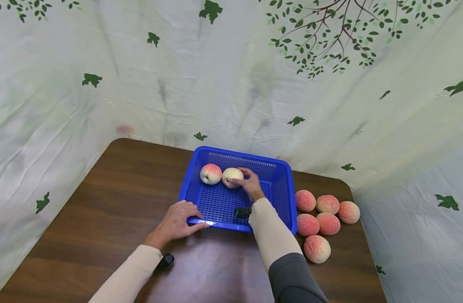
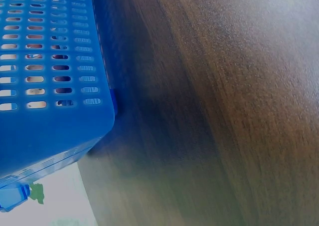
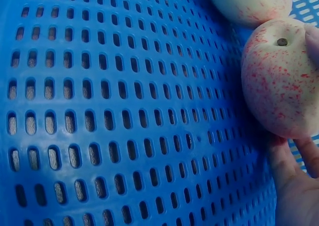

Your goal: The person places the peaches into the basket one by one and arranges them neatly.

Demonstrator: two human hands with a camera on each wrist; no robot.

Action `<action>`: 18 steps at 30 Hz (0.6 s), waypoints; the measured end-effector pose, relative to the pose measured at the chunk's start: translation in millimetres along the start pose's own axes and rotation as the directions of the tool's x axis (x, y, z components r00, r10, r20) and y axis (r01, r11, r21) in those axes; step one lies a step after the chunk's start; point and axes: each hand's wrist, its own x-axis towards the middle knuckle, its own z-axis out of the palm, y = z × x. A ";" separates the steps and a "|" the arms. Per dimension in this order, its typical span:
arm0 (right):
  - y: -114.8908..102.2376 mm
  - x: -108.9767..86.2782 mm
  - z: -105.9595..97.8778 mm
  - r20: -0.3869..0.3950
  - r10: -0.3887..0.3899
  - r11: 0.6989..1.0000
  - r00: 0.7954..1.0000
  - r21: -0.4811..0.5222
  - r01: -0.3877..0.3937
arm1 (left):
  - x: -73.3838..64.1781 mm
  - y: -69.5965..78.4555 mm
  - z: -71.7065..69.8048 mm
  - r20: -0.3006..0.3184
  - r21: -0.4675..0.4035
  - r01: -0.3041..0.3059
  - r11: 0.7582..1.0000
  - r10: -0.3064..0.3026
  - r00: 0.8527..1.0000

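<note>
In the head view a blue plastic basket [image 1: 215,205] with slotted walls stands on the table. My left hand [image 1: 176,222] grips its front left corner, with the thumb along the front rim. Inside the basket my right hand [image 1: 253,187] holds a pale peach [image 1: 231,174] between thumb and fingers. A second peach [image 1: 210,174], redder on top, lies just left of it. The right wrist view shows the held peach [image 3: 279,81] touching or nearly touching the other one [image 3: 254,1]. The left wrist view shows the basket's outer wall [image 2: 50,126], but not my left hand.
Several pinkish peaches [image 1: 308,224] lie grouped on the brown table [image 1: 140,181], right of the basket. A white curtain [image 1: 224,84] printed with leaves hangs behind and beside the table. A small black device [image 1: 165,261] is on the left wrist, another [image 1: 242,212] on the right.
</note>
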 end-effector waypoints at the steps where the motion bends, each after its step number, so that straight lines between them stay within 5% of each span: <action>1: -0.5 0.1 0.7 -0.003 -0.006 1.000 1.000 -0.017 0.006 | -0.2 -0.2 -0.7 -0.001 0.001 -0.001 1.000 0.001 1.000; 18: -11.8 -1.1 -6.2 0.046 0.031 0.993 0.998 -0.112 -0.026 | -1.3 1.0 -0.4 0.010 0.009 0.019 1.000 -0.019 1.000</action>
